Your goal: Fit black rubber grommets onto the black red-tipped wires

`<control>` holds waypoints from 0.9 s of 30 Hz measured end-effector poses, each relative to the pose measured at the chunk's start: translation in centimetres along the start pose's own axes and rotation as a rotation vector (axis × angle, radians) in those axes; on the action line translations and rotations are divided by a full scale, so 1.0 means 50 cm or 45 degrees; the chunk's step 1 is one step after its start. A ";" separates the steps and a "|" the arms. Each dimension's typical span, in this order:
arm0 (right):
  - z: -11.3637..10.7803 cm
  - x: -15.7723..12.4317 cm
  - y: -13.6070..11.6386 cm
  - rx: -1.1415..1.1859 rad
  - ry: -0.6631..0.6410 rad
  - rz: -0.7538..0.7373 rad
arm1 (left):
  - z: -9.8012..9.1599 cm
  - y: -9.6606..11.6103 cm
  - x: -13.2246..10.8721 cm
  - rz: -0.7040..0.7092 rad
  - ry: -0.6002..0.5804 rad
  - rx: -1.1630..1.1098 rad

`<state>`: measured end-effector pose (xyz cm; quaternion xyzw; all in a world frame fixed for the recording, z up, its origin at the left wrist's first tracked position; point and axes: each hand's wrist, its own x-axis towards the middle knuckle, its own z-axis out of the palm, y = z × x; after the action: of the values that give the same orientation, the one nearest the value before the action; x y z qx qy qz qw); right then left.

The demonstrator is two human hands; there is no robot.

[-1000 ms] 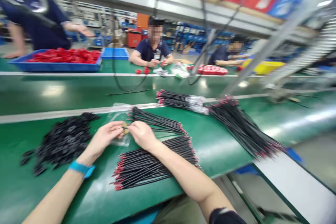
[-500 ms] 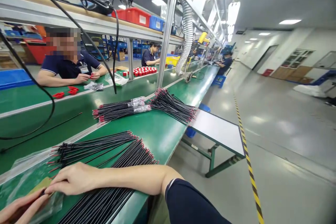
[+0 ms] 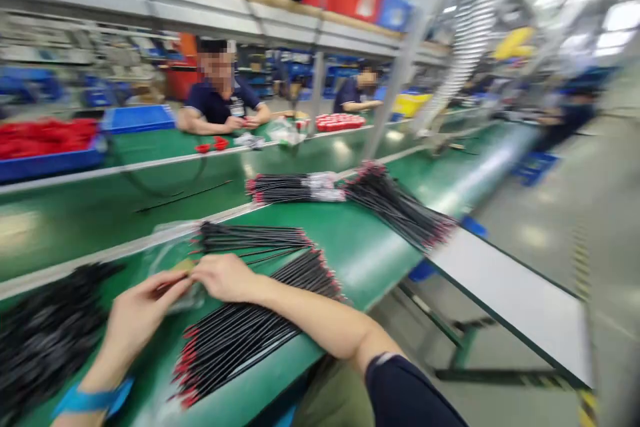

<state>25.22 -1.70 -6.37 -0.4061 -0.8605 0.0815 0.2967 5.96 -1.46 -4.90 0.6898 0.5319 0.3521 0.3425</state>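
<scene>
My left hand [image 3: 137, 313], with a blue band [image 3: 95, 400] at the wrist, is closed in a pinch. Its fingertips meet those of my right hand [image 3: 223, 278], also pinched; whatever they grip is too small and blurred to name. Beneath them lie a clear plastic bag [image 3: 173, 240] and a yellowish piece [image 3: 185, 265]. My right forearm crosses over a spread of black cables with red ends [image 3: 245, 337]. Just beyond my right hand is a smaller row of black cables [image 3: 255, 238]. To the left of my left hand is a heap of black parts [image 3: 50, 333].
Bundled cables [image 3: 290, 187] and a loose cable stack [image 3: 395, 203] lie farther along the green bench, beside a white side table [image 3: 515, 300]. Across the line, a co-worker [image 3: 223, 97] handles something red. A blue tray of red parts [image 3: 50, 160] stands far left.
The view has swung left, bringing the black heap, the red parts tray and my left wrist into sight. My hands stay together in the same pinch over the bag.
</scene>
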 end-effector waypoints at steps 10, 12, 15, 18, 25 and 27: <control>-0.025 0.012 0.012 0.535 0.065 0.095 | 0.012 0.022 0.013 0.125 -0.084 -0.495; -0.025 0.013 0.011 0.569 0.058 0.113 | 0.008 0.025 0.008 0.145 -0.098 -0.514; -0.026 0.015 0.014 0.615 0.021 0.157 | 0.005 0.028 0.007 0.172 -0.106 -0.545; -0.027 0.017 0.018 0.674 -0.043 0.212 | 0.004 0.029 0.010 0.175 -0.108 -0.592; -0.032 0.017 0.015 0.636 -0.092 0.203 | 0.002 0.036 0.011 0.195 -0.141 -0.544; -0.039 0.018 0.017 0.479 0.001 0.139 | -0.022 0.035 0.017 0.257 -0.152 -0.425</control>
<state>26.45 -0.68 -4.71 -0.3895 -0.8067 0.2567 0.3627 6.03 -0.88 -2.77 0.6929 0.3729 0.4264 0.4461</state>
